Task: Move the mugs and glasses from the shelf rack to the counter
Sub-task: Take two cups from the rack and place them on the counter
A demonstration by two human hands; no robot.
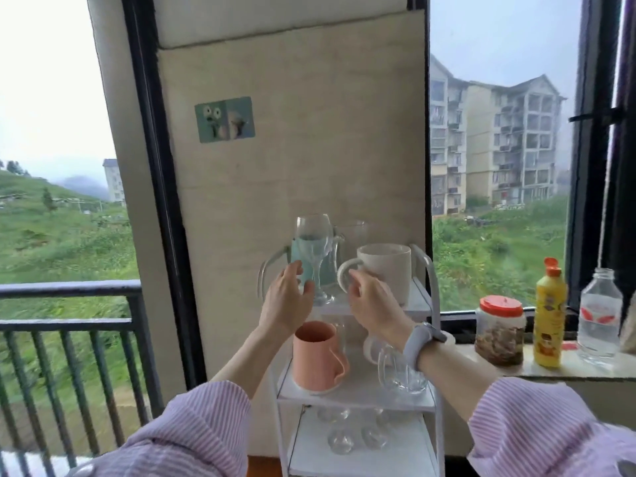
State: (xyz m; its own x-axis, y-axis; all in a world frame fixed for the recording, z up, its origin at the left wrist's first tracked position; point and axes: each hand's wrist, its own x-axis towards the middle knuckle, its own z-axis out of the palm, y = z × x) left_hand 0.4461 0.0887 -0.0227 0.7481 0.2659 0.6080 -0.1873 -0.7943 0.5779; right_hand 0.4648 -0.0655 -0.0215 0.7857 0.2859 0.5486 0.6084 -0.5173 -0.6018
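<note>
A: Where was your left hand (287, 297)?

B: On the top tier of the shelf rack (358, 397), fingers loosely spread beside the wine glass (314, 253), gripping nothing.

A: And your right hand (370, 297)?

B: Fingers curled near the white mug (387, 270)'s handle; whether you had hold of it, I couldn't tell. 1 tier lower stood the pink mug (318, 356) and a clear glass mug (401, 371). The desk (585, 371) lay right.

text: none readable | yellow bottle (550, 318) label blurred | clear bottle (599, 315) label blurred
</note>
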